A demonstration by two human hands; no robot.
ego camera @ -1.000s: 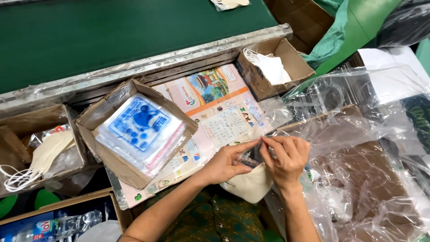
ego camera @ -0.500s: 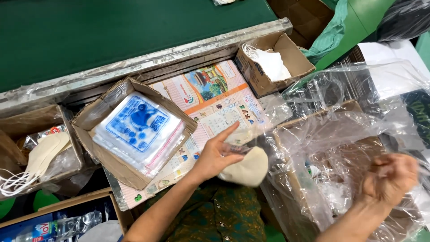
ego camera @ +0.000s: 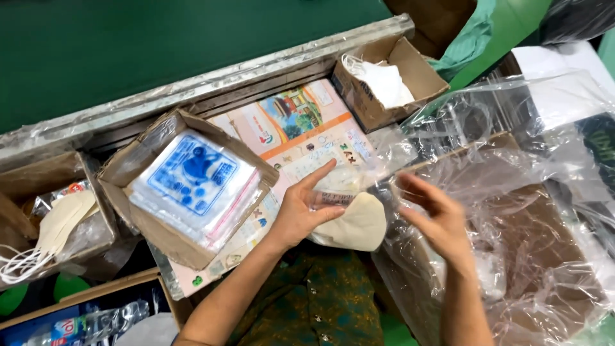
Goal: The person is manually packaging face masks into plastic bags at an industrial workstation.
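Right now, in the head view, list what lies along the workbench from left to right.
Open box of beige masks → cardboard box of blue-printed plastic bags → left hand on a beige mask → right hand → large clear plastic sheet.

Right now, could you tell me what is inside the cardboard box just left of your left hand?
The cardboard box holds a stack of clear plastic bags, the top one printed blue. The stack covers the box floor, so anything beneath is hidden.
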